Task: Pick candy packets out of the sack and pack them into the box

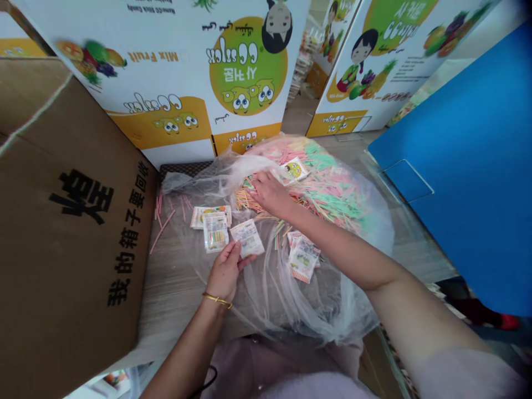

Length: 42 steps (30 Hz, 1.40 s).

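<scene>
My left hand (228,267) pinches a small printed candy packet (248,238) by its lower edge. Just left of it, two more packets (215,231) overlap on the clear plastic bag. My right hand (270,193) reaches into the mouth of the big clear plastic bag (332,310), its fingers bent down among thin coloured candy sticks (245,200). Its fingertips are partly hidden, so what they grasp cannot be made out. A single packet (295,169) lies on the sticks beyond that hand. Below my right forearm rests a small pile of packets (304,259).
A tall brown carton (78,210) stands at the left. White and yellow printed cartons (174,100) line the back, with another carton (366,72) at back right. A blue panel (465,166) leans in from the right. Loose pink sticks (163,230) lie on the tabletop (174,288).
</scene>
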Each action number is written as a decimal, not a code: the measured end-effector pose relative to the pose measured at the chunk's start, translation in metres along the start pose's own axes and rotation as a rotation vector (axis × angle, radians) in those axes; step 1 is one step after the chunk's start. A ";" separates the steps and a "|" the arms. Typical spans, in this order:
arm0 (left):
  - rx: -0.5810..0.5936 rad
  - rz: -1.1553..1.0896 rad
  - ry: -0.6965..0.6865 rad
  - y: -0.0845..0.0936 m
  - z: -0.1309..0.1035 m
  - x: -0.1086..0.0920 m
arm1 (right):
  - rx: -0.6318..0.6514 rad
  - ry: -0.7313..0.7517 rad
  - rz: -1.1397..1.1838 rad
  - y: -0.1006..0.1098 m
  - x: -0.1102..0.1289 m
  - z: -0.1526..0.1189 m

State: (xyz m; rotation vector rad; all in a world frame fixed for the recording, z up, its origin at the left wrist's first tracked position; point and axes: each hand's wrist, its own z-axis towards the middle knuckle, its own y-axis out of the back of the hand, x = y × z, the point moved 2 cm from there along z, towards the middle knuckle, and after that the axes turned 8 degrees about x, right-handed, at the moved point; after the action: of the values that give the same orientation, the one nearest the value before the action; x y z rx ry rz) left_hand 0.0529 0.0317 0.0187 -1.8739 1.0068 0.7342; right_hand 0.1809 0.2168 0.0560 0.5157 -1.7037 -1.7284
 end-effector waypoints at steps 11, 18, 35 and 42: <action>0.030 0.036 0.001 -0.007 0.004 -0.002 | -0.159 -0.252 1.434 0.007 -0.016 -0.020; 0.002 0.084 -0.073 -0.009 0.008 -0.003 | 0.001 -0.239 1.277 0.031 0.006 -0.060; 0.028 0.128 -0.109 -0.007 -0.006 -0.004 | -0.038 -0.198 0.893 0.028 0.039 -0.088; 0.074 0.174 -0.116 -0.005 -0.002 0.007 | -0.344 -0.152 1.485 0.053 0.052 -0.071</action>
State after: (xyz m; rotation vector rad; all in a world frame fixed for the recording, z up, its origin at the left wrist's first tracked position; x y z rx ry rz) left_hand 0.0607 0.0285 0.0157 -1.6751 1.1166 0.8848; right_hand 0.2008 0.1326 0.1112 -0.8823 -1.1758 -0.8403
